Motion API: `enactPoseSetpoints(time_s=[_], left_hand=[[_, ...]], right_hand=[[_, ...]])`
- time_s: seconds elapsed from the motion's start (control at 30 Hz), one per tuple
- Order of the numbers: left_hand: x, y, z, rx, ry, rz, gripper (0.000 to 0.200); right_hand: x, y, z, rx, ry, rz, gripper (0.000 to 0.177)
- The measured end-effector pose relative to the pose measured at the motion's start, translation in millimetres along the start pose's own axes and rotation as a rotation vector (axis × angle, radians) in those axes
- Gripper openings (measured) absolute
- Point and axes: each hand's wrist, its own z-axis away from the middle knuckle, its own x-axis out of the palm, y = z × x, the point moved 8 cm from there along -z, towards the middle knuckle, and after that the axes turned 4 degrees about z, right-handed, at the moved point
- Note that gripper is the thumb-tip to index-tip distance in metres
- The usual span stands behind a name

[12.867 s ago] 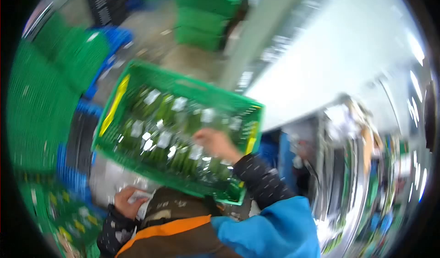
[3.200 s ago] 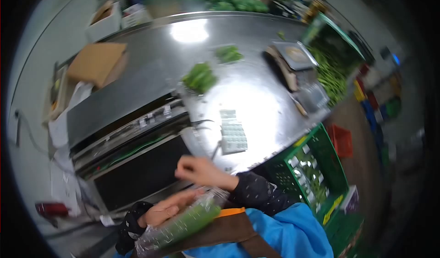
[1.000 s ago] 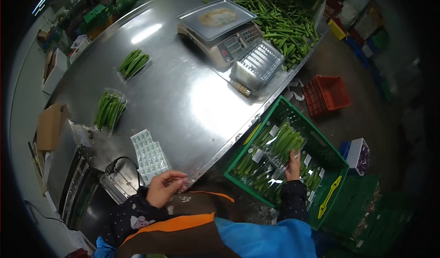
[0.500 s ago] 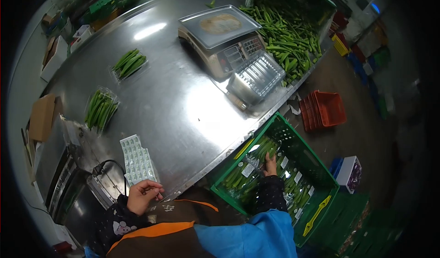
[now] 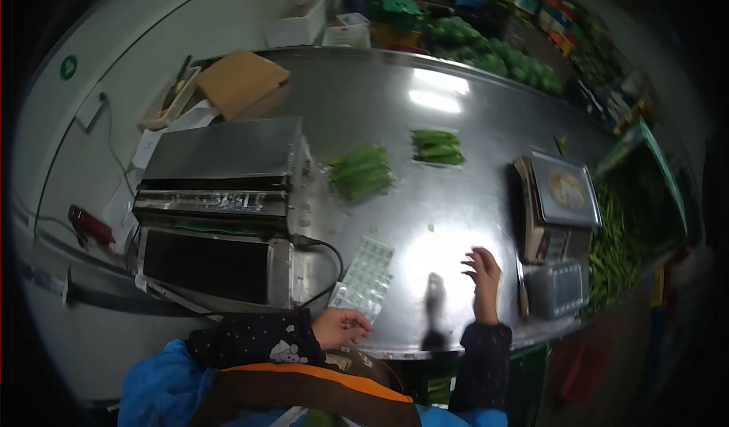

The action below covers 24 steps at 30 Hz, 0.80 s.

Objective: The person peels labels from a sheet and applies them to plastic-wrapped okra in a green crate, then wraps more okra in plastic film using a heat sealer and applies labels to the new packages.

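Observation:
My left hand [image 5: 340, 328] hovers at the table's near edge, its fingers loosely bent and a little apart, with nothing visible in them. Just beyond it lies a sheet of printed stickers [image 5: 366, 275]. Over the bright steel table my right hand [image 5: 484, 275] is raised, fingers spread, holding nothing. Two packs of long green pods rest farther back: a blurred nearer pack [image 5: 361, 173] and a farther pack [image 5: 438, 148]. To the right of my right hand are a stack of clear plastic trays [image 5: 558, 289] and a weighing scale [image 5: 563, 192].
A metal wrapping machine [image 5: 220, 161] with a black cable fills the left side. Loose green pods [image 5: 619, 237] are heaped at the right end. Cardboard [image 5: 241, 81] lies at the back left. A green crate [image 5: 529, 381] stands below the near edge.
The view has swung left. My right hand has come out of the green crate of packed pods and up over the table, empty. My left hand stays near the sticker sheet.

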Motion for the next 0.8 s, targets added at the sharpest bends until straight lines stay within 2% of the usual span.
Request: enactPoseSetpoints(time_s=[0.03,0.1,0.17,0.2,0.27,0.3,0.37,0.4,0.43,0.47,0.5,0.53,0.57,0.67,0.8], left_hand=[[-2,2,1,0.028,-0.002,0.044,0.015],[-19,6,15,0.081,0.040,0.065,0.016],[-38,13,33,0.034,0.129,-0.071,0.017],[-45,5,35,0.002,0.134,0.008,0.017],[-56,-4,46,-0.066,0.119,0.063,0.020],[-62,-1,42,-0.058,0.139,0.070,0.020],[-63,18,24,0.115,0.137,0.201,0.028],[-64,19,-2,0.151,0.145,0.414,0.036],[-66,66,-9,0.268,0.216,0.391,0.041],[-80,64,-54,0.409,0.253,0.295,0.062],[-103,89,-72,0.265,0.576,-0.111,0.069],[-122,109,-94,0.183,0.762,-0.200,0.073],[-150,86,-143,0.169,1.091,-0.436,0.064],[-206,62,-213,-0.097,1.147,-0.455,0.056],[-243,44,-240,-0.198,1.171,-0.419,0.047]], right_hand=[[44,-3,-33,-0.015,-0.122,0.047,0.026],[111,-1,-91,0.039,-0.220,0.025,0.028],[154,3,-152,-0.136,-0.175,0.301,0.031],[171,17,-182,-0.153,-0.194,0.303,0.031],[206,12,-220,-0.333,-0.178,0.687,0.034],[217,9,-228,-0.347,-0.196,0.682,0.034],[239,26,-241,-0.095,-0.399,0.688,0.037],[246,48,-268,-0.279,-0.431,0.849,0.037],[250,32,-258,-0.371,-0.424,0.947,0.033],[254,25,-252,-0.459,-0.427,1.003,0.029],[255,17,-246,-0.547,-0.423,1.059,0.026],[254,15,-241,-0.487,-0.428,0.996,0.022],[252,9,-236,-0.502,-0.406,1.009,0.021],[245,0,-222,-0.448,-0.312,0.967,0.019],[228,2,-220,-0.458,-0.264,0.885,0.018]])
